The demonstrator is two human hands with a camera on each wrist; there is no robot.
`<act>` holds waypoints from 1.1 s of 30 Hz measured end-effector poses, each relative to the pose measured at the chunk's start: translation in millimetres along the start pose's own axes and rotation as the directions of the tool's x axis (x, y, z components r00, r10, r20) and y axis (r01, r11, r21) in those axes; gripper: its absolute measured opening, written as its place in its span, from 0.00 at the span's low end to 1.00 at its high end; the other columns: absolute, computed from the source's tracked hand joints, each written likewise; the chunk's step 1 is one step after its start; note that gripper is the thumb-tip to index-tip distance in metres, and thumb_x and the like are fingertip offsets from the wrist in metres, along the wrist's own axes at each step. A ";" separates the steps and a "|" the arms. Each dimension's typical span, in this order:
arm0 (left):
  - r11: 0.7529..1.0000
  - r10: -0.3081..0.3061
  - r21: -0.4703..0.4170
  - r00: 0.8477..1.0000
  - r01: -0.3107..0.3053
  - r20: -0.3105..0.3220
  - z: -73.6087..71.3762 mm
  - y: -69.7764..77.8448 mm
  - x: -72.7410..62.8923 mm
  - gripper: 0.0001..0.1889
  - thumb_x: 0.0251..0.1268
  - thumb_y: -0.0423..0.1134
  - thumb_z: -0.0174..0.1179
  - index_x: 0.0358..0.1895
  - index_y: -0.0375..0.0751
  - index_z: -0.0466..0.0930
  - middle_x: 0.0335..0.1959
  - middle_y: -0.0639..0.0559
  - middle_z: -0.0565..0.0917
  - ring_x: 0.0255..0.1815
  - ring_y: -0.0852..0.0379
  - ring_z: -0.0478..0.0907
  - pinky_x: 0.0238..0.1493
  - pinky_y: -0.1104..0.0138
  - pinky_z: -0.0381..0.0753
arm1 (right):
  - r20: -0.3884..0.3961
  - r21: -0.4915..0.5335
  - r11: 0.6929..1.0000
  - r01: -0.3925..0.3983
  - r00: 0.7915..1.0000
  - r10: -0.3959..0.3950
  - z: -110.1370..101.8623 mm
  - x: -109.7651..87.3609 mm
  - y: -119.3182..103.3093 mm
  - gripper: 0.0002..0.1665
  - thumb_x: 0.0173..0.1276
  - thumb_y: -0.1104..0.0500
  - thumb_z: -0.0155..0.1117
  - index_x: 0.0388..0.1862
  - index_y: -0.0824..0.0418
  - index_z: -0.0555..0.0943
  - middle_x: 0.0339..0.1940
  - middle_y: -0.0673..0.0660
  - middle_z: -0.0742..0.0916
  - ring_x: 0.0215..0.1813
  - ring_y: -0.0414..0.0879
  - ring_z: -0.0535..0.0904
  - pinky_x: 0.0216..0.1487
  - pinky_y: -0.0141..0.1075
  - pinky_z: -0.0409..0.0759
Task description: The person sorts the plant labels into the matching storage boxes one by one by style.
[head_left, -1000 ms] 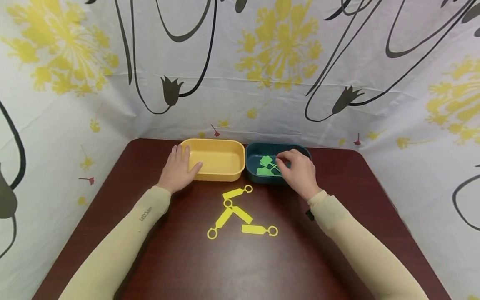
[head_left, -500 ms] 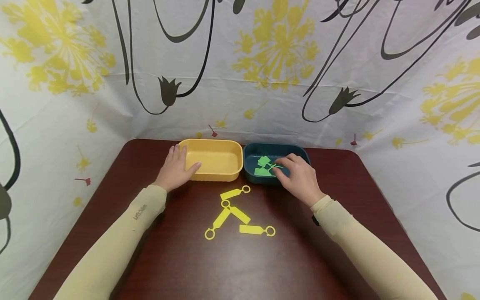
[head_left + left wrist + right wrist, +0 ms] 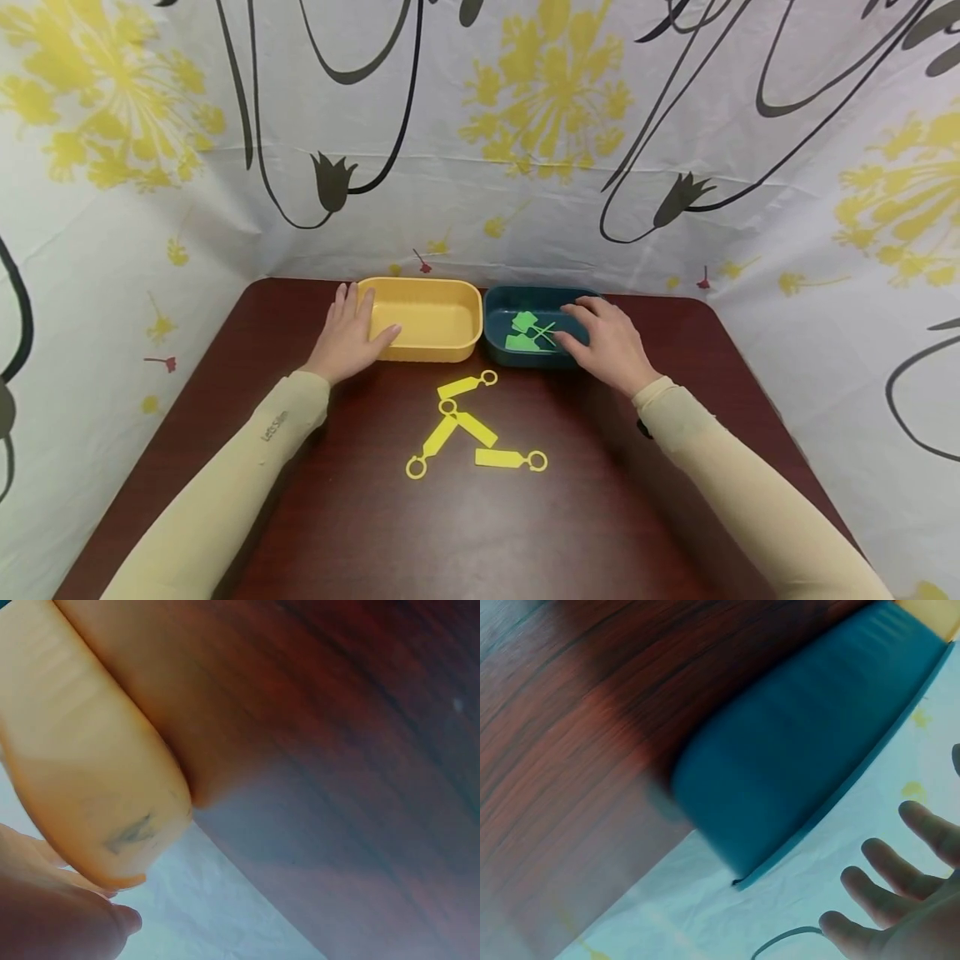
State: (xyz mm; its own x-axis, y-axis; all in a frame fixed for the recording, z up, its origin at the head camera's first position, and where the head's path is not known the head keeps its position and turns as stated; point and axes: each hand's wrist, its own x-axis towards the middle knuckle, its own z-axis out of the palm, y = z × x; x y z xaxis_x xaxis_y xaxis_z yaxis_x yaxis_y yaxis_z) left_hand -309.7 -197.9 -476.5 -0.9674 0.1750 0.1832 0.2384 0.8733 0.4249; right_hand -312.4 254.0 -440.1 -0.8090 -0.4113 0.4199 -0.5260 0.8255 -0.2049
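Observation:
My left hand [image 3: 347, 337] rests on the left end of a yellow bin [image 3: 431, 354], its fingers straight and the thumb over the front rim. In the left wrist view, that bin's outer wall [image 3: 97, 750] is close, with fingers at its rim. My right hand [image 3: 609, 343] hovers over the right side of a dark blue bin [image 3: 517, 358], thumb and fingers spread and holding nothing. Flat green tags [image 3: 525, 342] with thin stems lie inside the blue bin. The right wrist view shows the spread fingers apart from the bin's wall [image 3: 795, 750].
Several flat yellow tags with ring ends, one a yellow tag [image 3: 498, 458], lie on the dark red-brown table [image 3: 465, 533] in front of the bins. The bins stand side by side near the back edge. A patterned cloth [image 3: 420, 217] hangs behind.
My right hand's thumb and fingers, close together at the green tags before, have spread apart and drawn slightly right of them. The tags lie in the bin. My left hand stays on the yellow bin.

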 end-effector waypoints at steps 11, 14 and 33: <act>0.997 0.075 0.006 0.997 -0.075 -0.034 -13.7 16.5 -17.7 0.51 0.71 0.70 0.46 0.82 0.36 0.43 0.82 0.37 0.36 0.82 0.41 0.28 0.78 0.48 0.37 | 0.096 -0.070 0.995 -0.078 0.992 0.085 1.7 -4.3 25.9 0.45 0.70 0.35 0.62 0.75 0.62 0.68 0.74 0.66 0.68 0.75 0.62 0.59 0.71 0.68 0.53; 0.994 0.109 0.010 0.993 -0.109 -0.041 -15.7 21.9 -23.4 0.50 0.71 0.69 0.48 0.81 0.36 0.44 0.82 0.35 0.40 0.82 0.43 0.28 0.78 0.49 0.37 | 0.121 -0.081 0.992 -0.101 0.986 0.111 2.2 -5.1 31.2 0.48 0.71 0.32 0.58 0.77 0.62 0.65 0.76 0.67 0.65 0.77 0.63 0.55 0.71 0.70 0.49; 0.951 0.296 0.127 0.949 -0.282 -0.107 -15.9 81.5 -57.0 0.43 0.72 0.63 0.54 0.77 0.35 0.58 0.73 0.34 0.64 0.77 0.35 0.54 0.76 0.49 0.51 | 0.279 -0.091 0.966 -0.241 0.925 0.257 16.3 -6.1 61.0 0.60 0.72 0.23 0.38 0.82 0.69 0.46 0.82 0.68 0.50 0.82 0.63 0.40 0.75 0.64 0.36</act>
State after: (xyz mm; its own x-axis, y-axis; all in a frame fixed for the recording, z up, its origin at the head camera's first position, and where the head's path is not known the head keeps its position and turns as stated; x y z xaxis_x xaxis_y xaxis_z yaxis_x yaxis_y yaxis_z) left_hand -233.8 -144.0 -438.2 -0.8387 0.3759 0.3941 0.4887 0.8388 0.2401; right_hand -343.8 300.6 -469.6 -0.9568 -0.2765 0.0893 -0.2897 0.9317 -0.2189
